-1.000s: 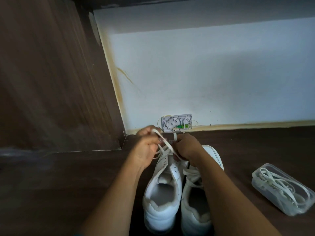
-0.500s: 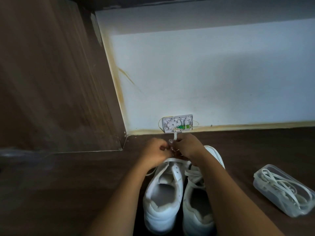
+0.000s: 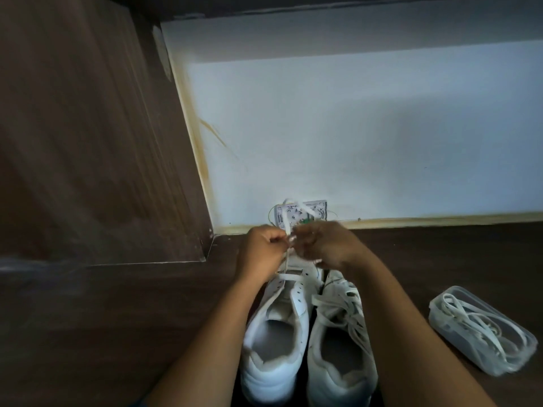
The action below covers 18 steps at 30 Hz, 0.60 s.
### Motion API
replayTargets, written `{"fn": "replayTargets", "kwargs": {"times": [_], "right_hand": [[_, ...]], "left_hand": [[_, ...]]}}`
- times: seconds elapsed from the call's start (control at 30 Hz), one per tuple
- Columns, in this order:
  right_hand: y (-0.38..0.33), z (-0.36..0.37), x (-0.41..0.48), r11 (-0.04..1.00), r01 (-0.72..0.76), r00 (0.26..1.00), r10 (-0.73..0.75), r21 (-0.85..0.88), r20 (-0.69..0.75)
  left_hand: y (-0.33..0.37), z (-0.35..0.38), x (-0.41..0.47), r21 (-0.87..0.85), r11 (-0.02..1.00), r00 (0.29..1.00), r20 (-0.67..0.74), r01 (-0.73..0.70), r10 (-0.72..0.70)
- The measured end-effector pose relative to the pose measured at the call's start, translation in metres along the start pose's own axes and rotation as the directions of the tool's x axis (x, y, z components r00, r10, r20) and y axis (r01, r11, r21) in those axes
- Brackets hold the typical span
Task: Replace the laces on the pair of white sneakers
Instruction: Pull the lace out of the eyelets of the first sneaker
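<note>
Two white sneakers stand side by side on the dark floor, heels toward me. The left sneaker [image 3: 276,333] has most eyelets bare, with one white lace [image 3: 289,215] crossing its lowest holes and looping up in front of the wall. My left hand [image 3: 261,249] and my right hand [image 3: 320,245] meet above its toe, each pinching a strand of that lace. The right sneaker [image 3: 340,342] still carries its loose laces; its toe is hidden under my right forearm.
A clear plastic box [image 3: 482,330] holding white laces lies on the floor at the right. A white wall with an uncovered socket plate [image 3: 316,214] is straight ahead. A dark wooden cabinet [image 3: 88,142] fills the left side.
Both hands have come close together above the left sneaker's toe, and the lace now loops upward in front of the socket plate instead of stretching across between them.
</note>
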State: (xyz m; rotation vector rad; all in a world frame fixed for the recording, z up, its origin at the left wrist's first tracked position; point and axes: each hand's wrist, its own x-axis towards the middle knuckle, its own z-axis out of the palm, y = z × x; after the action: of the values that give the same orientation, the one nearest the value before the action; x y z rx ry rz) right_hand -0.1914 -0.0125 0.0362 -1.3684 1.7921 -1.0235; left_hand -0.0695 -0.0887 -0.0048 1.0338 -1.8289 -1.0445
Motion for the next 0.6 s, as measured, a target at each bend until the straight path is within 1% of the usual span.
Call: {"fn": "replayTargets", "kwargs": {"times": [0.03, 0.07, 0.1, 0.13, 0.17, 0.23, 0.3, 0.33, 0.37, 0.4, 0.43, 0.5, 0.53, 0.57, 0.6], "right_hand": [[0.004, 0.006, 0.002, 0.986, 0.020, 0.996, -0.005, -0.168, 0.089], [0.007, 0.012, 0.004, 0.956, 0.051, 0.993, -0.018, -0.289, 0.115], [0.009, 0.018, 0.007, 0.933, 0.056, 0.997, -0.030, -0.356, 0.078], [0.011, 0.022, 0.010, 0.924, 0.035, 0.999, -0.034, -0.382, 0.011], [0.013, 0.025, 0.013, 0.933, 0.007, 0.998, -0.028, -0.360, -0.055], [0.017, 0.028, 0.017, 0.978, -0.035, 0.983, -0.003, -0.206, -0.183], [0.015, 0.027, 0.018, 0.994, -0.005, 0.963, -0.026, -0.113, -0.270], [0.012, 0.027, 0.018, 0.995, 0.019, 0.955, -0.047, -0.096, -0.294], [0.009, 0.027, 0.018, 0.997, 0.049, 0.949, -0.066, -0.061, -0.308], [0.006, 0.026, 0.018, 0.997, 0.074, 0.941, -0.068, 0.006, -0.332], [0.003, 0.024, 0.018, 0.989, 0.099, 0.926, -0.052, 0.107, -0.373], [-0.002, 0.016, 0.019, 0.934, 0.133, 0.893, 0.032, 0.332, -0.449], [-0.004, 0.011, 0.018, 0.888, 0.144, 0.888, 0.078, 0.436, -0.452], [-0.006, 0.008, 0.016, 0.838, 0.139, 0.899, 0.117, 0.528, -0.421], [-0.007, 0.005, 0.013, 0.806, 0.110, 0.919, 0.140, 0.582, -0.369]], "left_hand": [[0.004, -0.001, 0.000, -0.054, 0.998, 0.999, -0.030, -0.021, 0.020], [0.009, -0.001, 0.000, -0.087, 0.995, 0.999, -0.029, -0.038, 0.036], [0.012, -0.002, -0.001, -0.104, 0.993, 0.999, -0.008, -0.047, 0.046], [0.011, -0.003, -0.001, -0.108, 0.993, 0.999, 0.019, -0.042, 0.044], [0.008, -0.004, -0.002, -0.100, 0.995, 0.999, 0.047, -0.009, 0.014], [-0.003, -0.007, -0.002, -0.023, 0.994, 0.987, 0.126, 0.102, -0.099], [-0.015, -0.008, -0.003, 0.108, 0.981, 0.948, 0.260, 0.160, -0.183], [-0.018, -0.007, -0.004, 0.169, 0.973, 0.931, 0.304, 0.155, -0.201], [-0.020, -0.007, -0.004, 0.211, 0.968, 0.927, 0.319, 0.137, -0.200], [-0.021, -0.006, -0.004, 0.246, 0.963, 0.930, 0.316, 0.111, -0.188], [-0.023, -0.006, -0.002, 0.282, 0.955, 0.932, 0.315, 0.086, -0.177], [-0.022, -0.004, -0.002, 0.345, 0.938, 0.932, 0.324, 0.044, -0.163], [-0.021, -0.003, -0.003, 0.383, 0.924, 0.938, 0.314, 0.019, -0.150], [-0.022, -0.002, -0.003, 0.433, 0.901, 0.951, 0.283, -0.010, -0.125], [-0.021, -0.001, -0.004, 0.492, 0.870, 0.965, 0.243, -0.034, -0.100]]}}
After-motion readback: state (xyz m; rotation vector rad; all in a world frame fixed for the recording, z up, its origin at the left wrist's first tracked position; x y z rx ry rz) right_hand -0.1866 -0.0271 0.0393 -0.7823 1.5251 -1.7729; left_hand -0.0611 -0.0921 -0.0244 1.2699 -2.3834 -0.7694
